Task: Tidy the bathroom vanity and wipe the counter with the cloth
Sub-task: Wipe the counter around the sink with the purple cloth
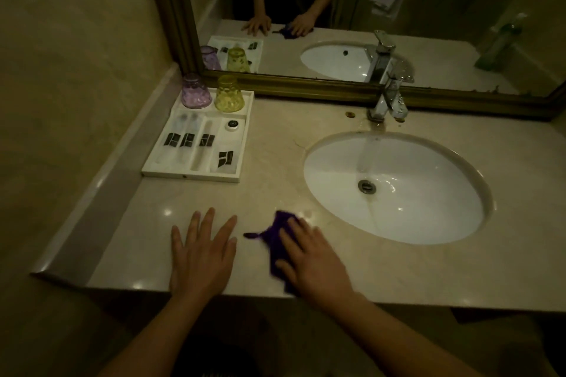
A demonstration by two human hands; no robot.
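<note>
Left hand [203, 251]: laid flat on the counter [275, 147], fingers spread wide, nothing held.
Right hand [312, 257]: pressed flat, fingers extended, onto the purple cloth [280, 229].
Cloth: spread on the counter's front edge, between left hand and sink [395, 187].
Tray [196, 138]: placed at back left, two upturned cups carried.

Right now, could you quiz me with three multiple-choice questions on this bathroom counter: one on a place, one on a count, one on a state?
1. The white tray lies where?
A. left of the sink
B. inside the sink
C. right of the faucet

2. How many cups stand on the tray?
A. one
B. two
C. four

3. The right hand is
A. raised
B. on the faucet
C. pressing the cloth

Answers: 1 A, the tray sits at the counter's left end. 2 B, a purple cup and a yellow cup. 3 C, its palm lies flat over the cloth.
</note>
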